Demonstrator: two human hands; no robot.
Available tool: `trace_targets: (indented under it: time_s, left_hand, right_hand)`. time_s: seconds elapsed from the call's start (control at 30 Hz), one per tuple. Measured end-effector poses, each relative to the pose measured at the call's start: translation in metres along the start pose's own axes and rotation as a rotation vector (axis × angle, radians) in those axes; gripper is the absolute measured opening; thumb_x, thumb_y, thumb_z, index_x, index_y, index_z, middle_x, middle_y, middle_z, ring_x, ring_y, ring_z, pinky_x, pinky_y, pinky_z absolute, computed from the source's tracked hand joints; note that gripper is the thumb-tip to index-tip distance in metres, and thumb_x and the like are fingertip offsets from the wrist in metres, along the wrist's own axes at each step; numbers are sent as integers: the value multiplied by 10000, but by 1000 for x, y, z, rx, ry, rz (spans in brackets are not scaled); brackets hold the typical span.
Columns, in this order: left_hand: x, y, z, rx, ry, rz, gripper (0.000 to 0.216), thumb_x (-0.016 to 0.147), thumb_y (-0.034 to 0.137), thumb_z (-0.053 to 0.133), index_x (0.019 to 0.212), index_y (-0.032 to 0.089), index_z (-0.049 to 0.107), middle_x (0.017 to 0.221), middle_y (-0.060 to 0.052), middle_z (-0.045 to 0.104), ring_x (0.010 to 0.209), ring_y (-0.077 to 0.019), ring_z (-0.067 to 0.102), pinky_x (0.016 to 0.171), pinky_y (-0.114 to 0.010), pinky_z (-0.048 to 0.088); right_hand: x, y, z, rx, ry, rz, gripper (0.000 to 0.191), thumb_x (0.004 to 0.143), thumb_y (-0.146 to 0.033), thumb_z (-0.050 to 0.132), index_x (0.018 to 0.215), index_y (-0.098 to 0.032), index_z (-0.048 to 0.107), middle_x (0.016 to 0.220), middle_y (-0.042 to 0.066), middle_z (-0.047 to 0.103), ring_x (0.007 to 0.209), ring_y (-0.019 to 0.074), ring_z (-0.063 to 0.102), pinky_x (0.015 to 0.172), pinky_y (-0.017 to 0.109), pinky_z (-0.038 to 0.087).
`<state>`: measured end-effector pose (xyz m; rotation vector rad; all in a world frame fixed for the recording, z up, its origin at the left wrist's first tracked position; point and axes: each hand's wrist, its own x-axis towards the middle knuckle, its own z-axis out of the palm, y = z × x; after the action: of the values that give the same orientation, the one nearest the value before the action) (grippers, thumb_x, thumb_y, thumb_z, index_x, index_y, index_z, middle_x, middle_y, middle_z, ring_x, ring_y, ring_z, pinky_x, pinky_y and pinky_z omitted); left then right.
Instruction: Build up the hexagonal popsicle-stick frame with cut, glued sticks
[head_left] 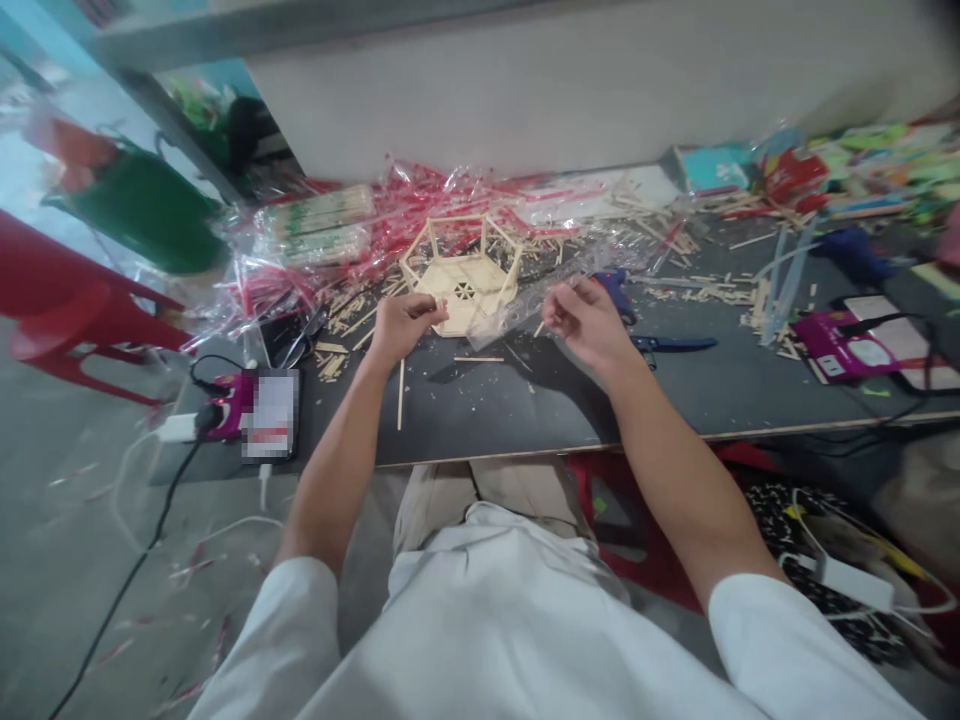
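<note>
On the dark table, one hexagonal stick frame lies at twelve o'clock; left hand curled shut beside it, right hand pinching one short stick.

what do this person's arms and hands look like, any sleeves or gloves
Both arms come out of short white sleeves, the left sleeve and the right sleeve alike, and are bare below them. The left hand and right hand are bare too: no gloves, and no watch, ring or wristband shows on either.
</note>
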<state>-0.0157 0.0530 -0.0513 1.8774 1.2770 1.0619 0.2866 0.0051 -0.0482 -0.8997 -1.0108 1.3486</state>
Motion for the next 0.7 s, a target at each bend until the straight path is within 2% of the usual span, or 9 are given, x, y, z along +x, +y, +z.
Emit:
trace_targets:
  time_s: [0.07,0.13,0.2,0.3,0.37,0.43,0.53,0.63,0.7]
  left_hand:
    - [2,2,-12,102,-20,25,186,698,251,831,857,181,764,944,-65,779,869,-199,711,753,-294,548]
    - [-1,7,-29,237,-65,9,281,661,202,829,936,190,773,1045,-62,777,913,-208,706,870,-337,554]
    - [-12,14,-44,389,-20,-52,212,737,196,762,947,189,784,971,-54,775,882,-210,698,928,-380,538]
    - [-49,30,-51,492,32,-46,74,816,214,704,807,190,774,944,-58,776,934,-230,701,956,-398,524]
    - [-85,43,-44,437,40,-36,83,807,241,736,737,202,754,1009,-49,782,932,-214,711,856,-341,548]
    - [-123,51,-31,305,87,-20,137,830,302,761,732,207,747,966,-41,787,872,-191,722,711,-280,546]
    - [-166,48,-17,201,268,-42,157,868,332,744,763,218,767,900,-30,805,800,-175,734,693,-269,560]
    - [-185,31,-18,245,444,-122,139,872,327,728,824,217,797,850,-30,816,725,-169,730,685,-270,557]
    - [-188,21,-21,267,479,-149,167,884,342,711,848,207,802,832,-34,815,657,-153,708,647,-256,540]
  right_hand:
    - [-15,-2,-1,-56,14,42,536,605,-607,942,731,-236,576,644,-52,616,578,85,566,503,208,414]
    - [-37,-3,-3,-105,61,69,528,606,-608,942,709,-222,597,627,-37,632,559,89,570,478,208,395]
    - [-63,-2,-3,-106,120,92,514,625,-595,941,707,-210,611,637,-24,652,555,87,578,476,203,399]
    - [-100,5,0,-53,180,116,485,653,-576,935,731,-209,627,639,-26,664,550,89,591,478,199,405]
    - [-115,11,2,-36,215,123,483,657,-582,930,734,-211,629,640,-25,673,545,96,599,477,206,414]
    - [-123,19,3,-25,256,88,494,649,-589,930,730,-215,618,631,-28,674,538,101,599,471,211,413]
    - [-125,26,1,7,290,-8,493,676,-575,921,723,-226,576,612,-44,655,524,97,573,463,213,388]
    - [-124,28,-2,32,268,-25,473,697,-544,920,722,-227,570,618,-49,649,533,94,571,467,210,373]
    - [-125,28,-3,19,252,-15,453,702,-539,919,739,-227,594,628,-44,654,542,95,580,474,209,374]
